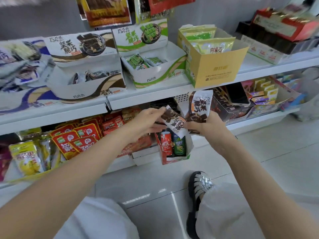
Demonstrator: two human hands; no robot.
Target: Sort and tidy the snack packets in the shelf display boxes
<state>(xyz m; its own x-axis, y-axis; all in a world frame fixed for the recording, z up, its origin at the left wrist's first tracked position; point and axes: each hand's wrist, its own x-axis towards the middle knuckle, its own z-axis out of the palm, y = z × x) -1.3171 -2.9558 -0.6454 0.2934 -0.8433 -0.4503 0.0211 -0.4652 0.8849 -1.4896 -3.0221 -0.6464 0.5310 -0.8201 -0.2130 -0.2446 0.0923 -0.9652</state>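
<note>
Two white-and-brown chocolate snack packets are held in front of the lower shelf. My right hand (pixel 206 125) grips an upright packet (pixel 200 105) by its lower end. A second, tilted packet (pixel 173 122) lies between both hands; my left hand (pixel 146 121) pinches its upper end. On the upper shelf stand the matching brown-and-white display box (pixel 89 90) with several packets in it, and a green-and-white display box (pixel 155 75) with green packets (pixel 138 62).
A yellow carton (pixel 214 69) of green-gold bags stands right of the green box. A blue-and-white box (pixel 20 99) is at far left. Below are red snack bags (pixel 76 140), yellow bags (pixel 25 157) and a small box with drink-can sweets (pixel 174 145). My sandalled foot (pixel 200 187) rests on the tiled floor.
</note>
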